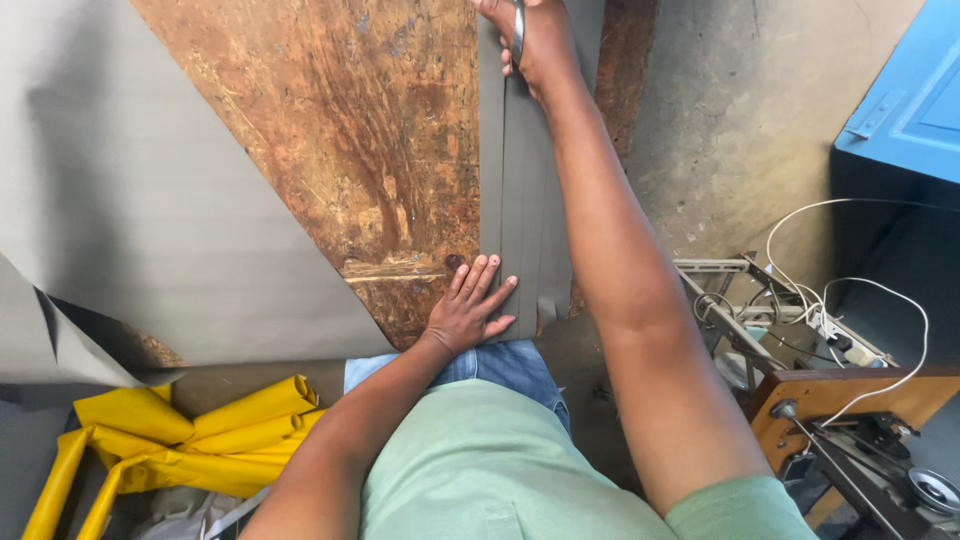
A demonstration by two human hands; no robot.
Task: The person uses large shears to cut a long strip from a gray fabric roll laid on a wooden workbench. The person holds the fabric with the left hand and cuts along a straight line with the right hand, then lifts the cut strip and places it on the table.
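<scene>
The right hand (535, 40) at twelve o'clock grips scissors (518, 30); the left hand (470, 310) lies flat, fingers spread, on the grey strip (520, 220). I think the cut can wander if this strip slides on the worn table (370, 130).

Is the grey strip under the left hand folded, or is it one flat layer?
Folded: the grey strip shows several parallel lengthwise creases and stacked edges beneath the left hand.

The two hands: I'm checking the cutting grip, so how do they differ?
The left hand lies flat and open on the grey strip near the body; the right hand is stretched far ahead, closed around scissors. Both rest over the same strip.
</scene>
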